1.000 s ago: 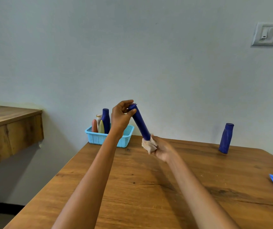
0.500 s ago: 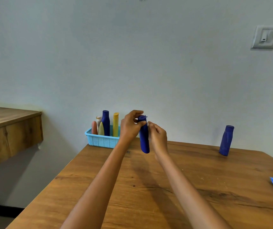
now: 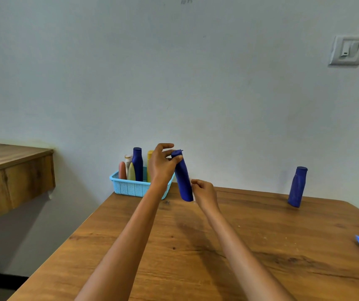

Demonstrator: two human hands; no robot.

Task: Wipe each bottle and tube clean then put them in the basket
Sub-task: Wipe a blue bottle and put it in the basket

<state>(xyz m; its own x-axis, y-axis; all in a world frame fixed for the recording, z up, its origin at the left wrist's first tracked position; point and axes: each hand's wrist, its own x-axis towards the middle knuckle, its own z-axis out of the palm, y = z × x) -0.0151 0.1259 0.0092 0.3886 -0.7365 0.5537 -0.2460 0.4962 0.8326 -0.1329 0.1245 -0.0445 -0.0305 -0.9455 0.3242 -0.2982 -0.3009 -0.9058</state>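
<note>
Fingers of the left hand pinched the top of a blue bottle, held tilted above the counter, just right of the basket. Beside the bottle's lower end, the right hand curled; whether it gripped anything, I couldn't tell.

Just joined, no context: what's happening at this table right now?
A person is cleaning bottles. The left hand grips the top of a blue bottle, held tilted above the table. The right hand is against the bottle's lower side, fingers curled; whether it holds a cloth cannot be seen. Several bottles and tubes already stand in the basket at the back. Another blue bottle waits on the table to the right.
</note>
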